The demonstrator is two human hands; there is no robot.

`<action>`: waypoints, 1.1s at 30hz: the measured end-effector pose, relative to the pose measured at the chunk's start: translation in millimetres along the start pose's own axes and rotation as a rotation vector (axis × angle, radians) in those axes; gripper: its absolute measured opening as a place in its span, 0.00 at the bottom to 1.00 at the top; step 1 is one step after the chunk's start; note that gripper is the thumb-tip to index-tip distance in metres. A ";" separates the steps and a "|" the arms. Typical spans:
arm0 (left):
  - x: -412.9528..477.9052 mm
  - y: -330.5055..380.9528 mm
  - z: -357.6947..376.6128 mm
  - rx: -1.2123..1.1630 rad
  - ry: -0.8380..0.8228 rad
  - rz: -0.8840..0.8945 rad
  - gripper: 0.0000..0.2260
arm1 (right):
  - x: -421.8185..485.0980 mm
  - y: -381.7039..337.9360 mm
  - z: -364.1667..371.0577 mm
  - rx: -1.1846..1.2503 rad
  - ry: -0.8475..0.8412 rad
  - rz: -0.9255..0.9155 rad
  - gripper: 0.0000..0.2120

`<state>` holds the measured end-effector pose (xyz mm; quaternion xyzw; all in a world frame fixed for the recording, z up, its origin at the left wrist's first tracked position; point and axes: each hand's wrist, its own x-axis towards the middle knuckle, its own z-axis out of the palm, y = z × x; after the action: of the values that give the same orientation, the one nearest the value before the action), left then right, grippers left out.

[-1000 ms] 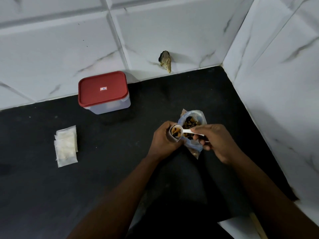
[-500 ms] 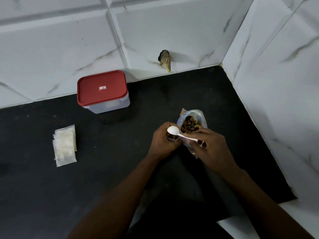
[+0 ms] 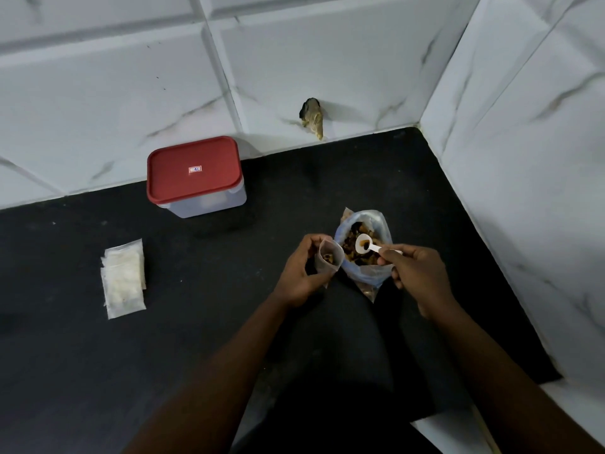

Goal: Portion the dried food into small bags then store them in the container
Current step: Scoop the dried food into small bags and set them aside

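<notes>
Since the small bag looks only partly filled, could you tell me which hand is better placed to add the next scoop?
Right: the right hand holds the white spoon over the large bag; the left hand holds the small bag open.

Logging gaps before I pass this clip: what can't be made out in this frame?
Head view only:
- Container: contents hidden by the red lid; lid label too small to read.
- Small bag: fill level hidden by the left hand around it.
- Spoon: handle end covered by the right hand.
- Stack of bags: count unclear, they overlap.
- Object on the wall: too dim to identify.
</notes>
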<state>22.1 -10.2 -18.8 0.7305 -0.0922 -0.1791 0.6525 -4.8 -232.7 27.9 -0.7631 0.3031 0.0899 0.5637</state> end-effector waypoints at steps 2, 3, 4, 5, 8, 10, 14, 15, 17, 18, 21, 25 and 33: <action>-1.1 0.7 -3.1 -0.063 -0.008 -0.036 0.23 | 1.1 1.1 2.2 -0.131 -0.012 -0.063 0.05; -0.4 1.3 -4.0 -0.085 -0.002 -0.058 0.22 | 1.2 1.1 3.5 -0.214 -0.026 -0.097 0.06; 0.7 1.7 -4.7 -0.103 0.012 -0.081 0.20 | 1.1 0.8 5.3 -0.313 -0.030 -0.128 0.08; 1.7 1.7 -5.4 -0.116 0.023 -0.103 0.20 | 1.5 1.7 7.2 -0.426 -0.014 -0.162 0.10; 5.2 -1.6 -8.5 -0.099 0.049 -0.136 0.20 | -0.1 4.2 10.4 -0.673 0.126 -0.318 0.16; 5.9 -2.3 -8.3 -0.076 0.062 -0.127 0.18 | -6.4 -0.2 10.9 -0.606 0.157 -0.468 0.13; 4.8 -3.8 -6.5 -0.052 0.091 -0.094 0.12 | -23.3 -10.1 20.5 -0.387 0.031 -0.565 0.14; 4.2 -5.3 -7.1 -0.043 0.093 -0.091 0.11 | -25.4 -10.6 25.0 -0.372 -0.007 -0.551 0.17; 2.6 -7.3 -9.5 -0.031 0.086 -0.105 0.10 | -25.6 -9.5 34.1 -0.396 -0.071 -0.499 0.21; 1.2 -7.9 -10.9 -0.028 0.083 -0.116 0.09 | -23.8 -7.7 38.2 -0.427 -0.083 -0.488 0.22; -4.3 -6.4 -13.5 -0.067 0.117 -0.138 0.06 | -18.0 -4.4 45.1 -0.488 -0.078 -0.489 0.20; -14.1 -2.3 -20.3 -0.134 0.182 -0.151 0.05 | -16.5 -9.7 48.9 -0.453 -0.118 -0.499 0.10; -41.0 0.7 -47.4 -0.250 0.266 -0.167 0.08 | -23.4 -22.9 80.0 -0.372 -0.267 -0.484 0.02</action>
<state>2.7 48.5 -8.4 0.6660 0.0790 -0.1446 0.7275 5.7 -147.0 29.7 -0.8842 0.0148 0.1062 0.4546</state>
